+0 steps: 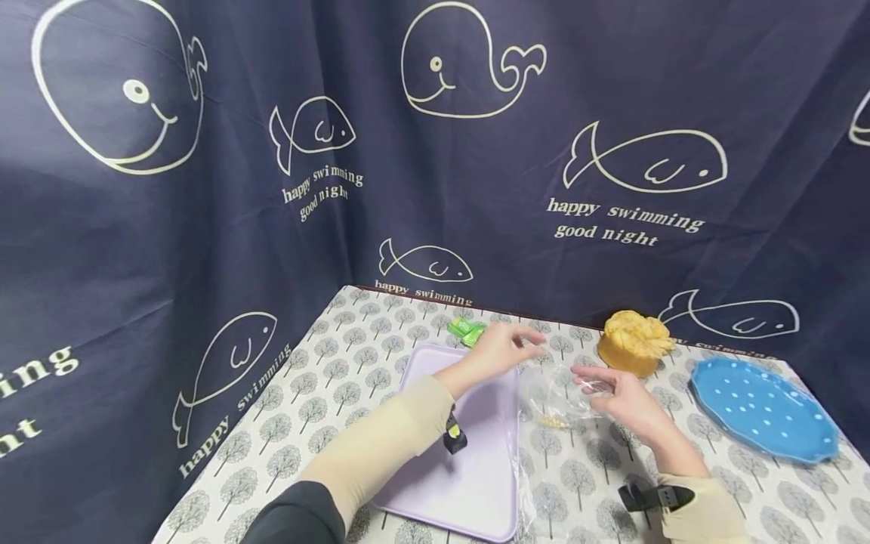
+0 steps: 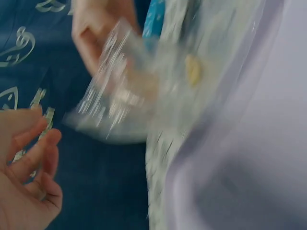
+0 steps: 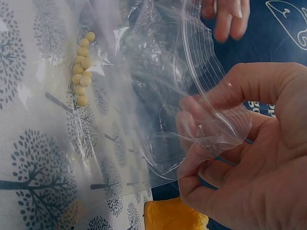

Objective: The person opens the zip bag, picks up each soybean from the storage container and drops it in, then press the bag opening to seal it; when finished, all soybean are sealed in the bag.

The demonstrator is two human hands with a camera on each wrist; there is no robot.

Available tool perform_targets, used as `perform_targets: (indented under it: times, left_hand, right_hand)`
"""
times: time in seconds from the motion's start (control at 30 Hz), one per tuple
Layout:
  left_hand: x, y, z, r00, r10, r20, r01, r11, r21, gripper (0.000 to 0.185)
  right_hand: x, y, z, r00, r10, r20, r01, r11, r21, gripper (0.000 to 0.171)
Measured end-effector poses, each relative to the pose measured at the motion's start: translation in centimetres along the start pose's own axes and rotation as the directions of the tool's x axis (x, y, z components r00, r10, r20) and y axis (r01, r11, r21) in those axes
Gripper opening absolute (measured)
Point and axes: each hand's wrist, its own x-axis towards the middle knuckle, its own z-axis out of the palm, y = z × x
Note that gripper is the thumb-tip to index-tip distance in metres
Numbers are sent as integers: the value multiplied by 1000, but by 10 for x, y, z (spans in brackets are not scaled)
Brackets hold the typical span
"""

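Here, held just above the table (image 1: 353, 378) between tray and loaf: a clear zip bag (image 3: 158, 96), thin, crinkly, glossy, with a ridged seal strip along its mouth. Inside, a small cluster of round pale-yellow pellets (image 3: 81, 67), gathered at the low end. Pinched at the mouth by the right hand (image 1: 628, 404), thumb against fingers (image 3: 225, 96). Just beside, the left hand (image 1: 499, 351), loosely spread, holding nothing.

Could slip: slick film, a one-sided pinch. Could spill: mouth apparently unsealed, pellets round and free to roll across the tree-print cloth.

Around: a smooth lilac tray (image 1: 476, 483), a braided golden loaf (image 1: 635, 344), a dotted blue plate (image 1: 761, 408), a green packet (image 1: 465, 330).
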Motion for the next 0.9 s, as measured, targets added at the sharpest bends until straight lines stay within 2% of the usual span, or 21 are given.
perform_targets:
  times: [0.1,0.23,0.33,0.43,0.5,0.83,0.9]
  left_hand:
    - [-7,-20,-26,996,-88,-9,88,996,17,17]
    - [-25,-56,-56,982,-173,76,156,970,189,10]
    - [-38,-78,-67,967,-214,139,162,937,310,8]
    - [-47,-90,-69,952,-251,173,178,918,354,10]
    - [-50,-94,-67,948,-261,182,183,915,359,12]
    - [-52,-96,-54,943,-281,177,179,879,442,13]
    - [-53,-93,-53,946,-274,173,176,883,436,11]
  right_hand:
    - [2,-1,1,1000,-3,2,3,1000,7,57]
    - [3,0,1,1000,-12,11,12,1000,20,57]
    - [3,2,0,1000,-18,12,18,1000,20,56]
    - [3,4,-1,1000,-12,12,12,1000,18,57]
    - [3,3,-2,1000,-8,8,8,1000,11,57]
    - [3,2,-3,1000,7,9,-7,1000,-13,55]
    - [3,2,-1,1000,9,20,-9,1000,-2,55]
